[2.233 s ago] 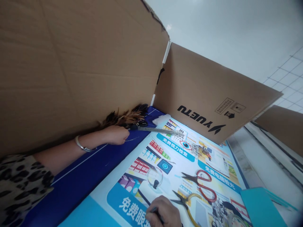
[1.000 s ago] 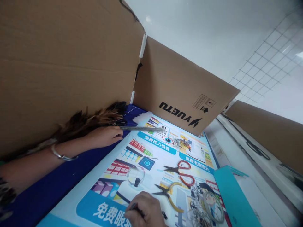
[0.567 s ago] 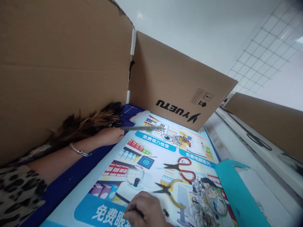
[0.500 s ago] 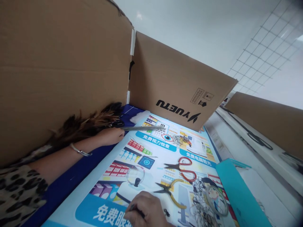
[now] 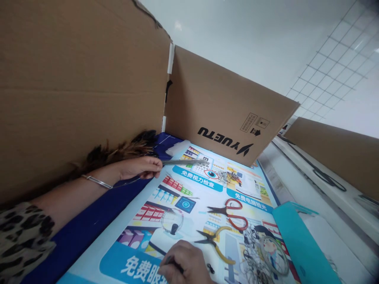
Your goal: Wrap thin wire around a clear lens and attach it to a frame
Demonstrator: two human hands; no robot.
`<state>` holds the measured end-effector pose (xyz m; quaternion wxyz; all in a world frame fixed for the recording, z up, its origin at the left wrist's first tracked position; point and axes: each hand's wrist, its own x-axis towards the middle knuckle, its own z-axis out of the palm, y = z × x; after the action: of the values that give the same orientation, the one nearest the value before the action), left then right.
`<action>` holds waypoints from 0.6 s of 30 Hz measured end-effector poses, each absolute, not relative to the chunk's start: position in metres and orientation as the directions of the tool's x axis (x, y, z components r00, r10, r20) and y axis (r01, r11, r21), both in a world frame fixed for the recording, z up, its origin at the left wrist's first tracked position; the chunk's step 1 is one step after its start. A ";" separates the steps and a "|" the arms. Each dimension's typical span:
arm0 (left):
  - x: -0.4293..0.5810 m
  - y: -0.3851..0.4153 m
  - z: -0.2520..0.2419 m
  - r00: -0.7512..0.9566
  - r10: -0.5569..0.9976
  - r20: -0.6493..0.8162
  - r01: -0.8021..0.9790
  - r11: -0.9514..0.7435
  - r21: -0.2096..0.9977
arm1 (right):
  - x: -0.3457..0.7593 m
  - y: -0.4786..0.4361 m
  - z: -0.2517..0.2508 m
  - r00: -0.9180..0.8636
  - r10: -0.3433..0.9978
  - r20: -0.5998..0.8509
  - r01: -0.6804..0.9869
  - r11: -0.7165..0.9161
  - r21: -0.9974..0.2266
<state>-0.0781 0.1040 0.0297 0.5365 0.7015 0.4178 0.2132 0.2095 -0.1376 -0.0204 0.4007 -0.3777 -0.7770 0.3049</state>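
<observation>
My left hand (image 5: 148, 167) is closed at the end of a bundle of thin metal wires (image 5: 185, 161), which points right over the printed sheet (image 5: 136, 221). A thin wire also trails back from this hand toward the wrist. At the bottom centre my right hand (image 5: 186, 262) is curled, with a small dark thing partly showing between its fingers; I cannot make out what it is. Yellow-handled pliers (image 5: 217, 242) lie just right of it, and red-handled scissors (image 5: 232, 213) lie beyond them. Small dark pieces (image 5: 210, 268) sit beside my right hand.
Tangled wire pieces (image 5: 251, 252) and a wire coil (image 5: 274, 256) lie at right, near a turquoise box (image 5: 302, 244). Cardboard walls (image 5: 225, 98) stand behind and left. Brown feathers (image 5: 127, 152) lie behind my left forearm. More wire bits (image 5: 227, 177) rest farther back.
My left hand has lifted slightly and turned, and its fingers show more around the wire bundle. The whole view has shifted a little. My right hand keeps its curled pose.
</observation>
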 end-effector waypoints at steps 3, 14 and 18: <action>-0.074 0.102 0.029 0.573 0.808 -0.139 0.271 -0.027 0.962 | 0.210 -0.137 -0.024 -0.397 0.832 0.386 0.366 0.530 -0.765; -0.060 0.095 0.016 0.612 0.768 -0.191 0.330 -0.028 0.944 | 0.207 -0.140 -0.022 -0.419 0.833 0.361 0.445 0.535 -0.718; -0.051 0.095 0.001 0.628 0.747 -0.220 0.391 -0.058 0.919 | 0.207 -0.139 -0.022 -0.470 0.840 0.270 0.536 0.515 -0.669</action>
<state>-0.0512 0.0953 0.0015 0.5571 0.7096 0.4008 0.1596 0.2070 -0.1389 -0.0216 0.2968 -0.4207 -0.8182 0.2560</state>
